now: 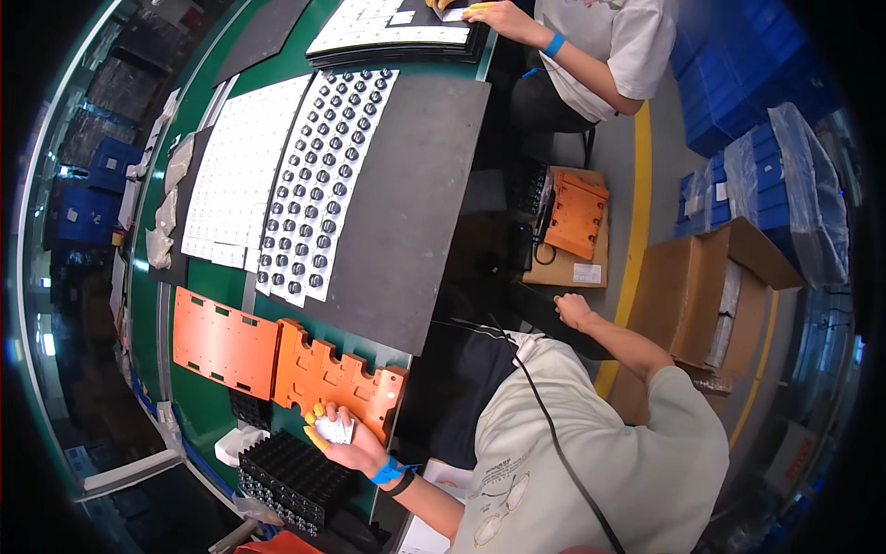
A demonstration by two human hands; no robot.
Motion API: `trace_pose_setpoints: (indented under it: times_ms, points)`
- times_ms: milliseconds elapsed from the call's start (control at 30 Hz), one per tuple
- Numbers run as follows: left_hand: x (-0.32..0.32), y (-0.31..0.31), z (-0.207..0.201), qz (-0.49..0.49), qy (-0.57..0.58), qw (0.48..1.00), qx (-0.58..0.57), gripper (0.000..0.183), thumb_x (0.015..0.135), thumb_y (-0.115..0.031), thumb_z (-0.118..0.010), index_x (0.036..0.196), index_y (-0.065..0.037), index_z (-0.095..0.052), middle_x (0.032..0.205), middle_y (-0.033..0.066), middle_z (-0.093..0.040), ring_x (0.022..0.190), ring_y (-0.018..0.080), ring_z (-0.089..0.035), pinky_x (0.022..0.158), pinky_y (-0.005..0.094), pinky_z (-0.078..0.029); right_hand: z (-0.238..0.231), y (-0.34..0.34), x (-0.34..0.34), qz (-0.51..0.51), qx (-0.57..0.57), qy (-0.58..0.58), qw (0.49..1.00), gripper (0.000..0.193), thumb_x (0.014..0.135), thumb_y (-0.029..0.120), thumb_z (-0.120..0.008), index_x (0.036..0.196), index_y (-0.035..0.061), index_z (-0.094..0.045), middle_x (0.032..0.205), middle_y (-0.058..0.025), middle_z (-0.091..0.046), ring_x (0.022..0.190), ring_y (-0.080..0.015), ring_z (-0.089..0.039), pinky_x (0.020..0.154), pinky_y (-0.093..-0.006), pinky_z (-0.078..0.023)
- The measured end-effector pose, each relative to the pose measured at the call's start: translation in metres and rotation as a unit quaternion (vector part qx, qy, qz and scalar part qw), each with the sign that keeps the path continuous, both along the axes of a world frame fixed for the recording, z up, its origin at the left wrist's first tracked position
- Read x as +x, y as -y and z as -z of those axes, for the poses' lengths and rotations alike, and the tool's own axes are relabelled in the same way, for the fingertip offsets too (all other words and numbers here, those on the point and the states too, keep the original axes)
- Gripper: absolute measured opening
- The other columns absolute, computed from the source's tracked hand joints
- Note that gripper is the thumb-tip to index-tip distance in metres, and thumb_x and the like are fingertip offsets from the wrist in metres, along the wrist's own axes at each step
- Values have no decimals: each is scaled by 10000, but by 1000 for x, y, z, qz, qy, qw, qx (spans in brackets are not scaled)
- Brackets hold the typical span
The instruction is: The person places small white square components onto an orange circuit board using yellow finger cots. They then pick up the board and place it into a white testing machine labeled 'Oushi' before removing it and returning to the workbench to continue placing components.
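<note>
My left hand (349, 447), with yellow finger covers and a blue wrist strap, is closed around a small flat white piece (334, 428) with faint marks. It is over the near end of an orange slotted fixture (343, 379), whose notched half joins a flat orange plate (224, 336). Off to the right, beside my body, my right hand (576, 312) is closed on the edge of a dark flat panel (544, 309). On the bench, rows of black round parts (318, 175) stand on white sheets, on a large black board (406, 203).
A stack of black trays (291, 475) stands at the near left. At the far end a co-worker's hand (503, 20) works over white sheets (388, 35). Right of the bench are another orange fixture (578, 217), an open cardboard box (678, 300) and blue crates (738, 189). A black cable (554, 434) crosses my shirt.
</note>
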State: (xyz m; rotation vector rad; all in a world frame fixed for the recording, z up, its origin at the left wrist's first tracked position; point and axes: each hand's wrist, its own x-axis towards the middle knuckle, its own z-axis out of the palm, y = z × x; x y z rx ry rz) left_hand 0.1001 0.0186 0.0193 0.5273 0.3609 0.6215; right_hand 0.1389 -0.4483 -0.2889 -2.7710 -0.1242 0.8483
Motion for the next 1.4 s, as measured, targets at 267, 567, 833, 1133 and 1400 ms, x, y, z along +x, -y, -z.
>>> trace_pose_setpoints:
  times_ms: [267, 567, 833, 1133, 1400]
  points:
    - [0, -1, 2, -10, -5, 1000, -14, 221, 1020, -216, -520, 1130, -29, -562, 1053, 77, -564, 806, 184, -482, 544, 258, -393, 13, -43, 22, -119, -31, 26, 992, 254, 735, 180, -781, 946, 61, -706, 924, -150, -733, 932, -329, -714, 797, -433, -576]
    - [3, -1, 1, -20, -10, 1000, -16, 206, 1036, -232, -488, 1107, -48, -549, 992, 91, -556, 776, 179, -486, 540, 252, -395, 59, -46, 76, -4, -26, 22, 999, 271, 773, 189, -750, 1003, 59, -689, 1005, -186, -719, 988, -328, -701, 846, -424, -569]
    - [2, 8, -9, -37, -11, 999, -29, 275, 1027, -313, -501, 1123, -59, -545, 998, 87, -573, 778, 183, -486, 577, 273, -390, 34, -61, 124, 28, -15, -24, 999, 294, 865, 243, -599, 1040, 28, -699, 1096, -199, -706, 1054, -351, -675, 903, -466, -544]
    - [-1, 7, -5, -33, 18, 996, -76, 337, 962, -333, -516, 1103, -33, -573, 991, 104, -552, 808, 216, -456, 662, 321, -387, -174, -86, 170, -81, 8, -275, 958, 379, 945, 323, -596, 863, -12, -754, 824, -111, -748, 684, -225, -708, 638, -329, -573]
    - [1, 8, -3, -21, 4, 1000, -1, 299, 1032, -358, -524, 1121, -83, -601, 1035, 87, -590, 829, 177, -507, 651, 291, -400, -426, -197, 206, -373, 401, -352, 759, 271, 979, 250, -619, 966, 0, -723, 806, -54, -718, 644, -106, -666, 533, -250, -499]
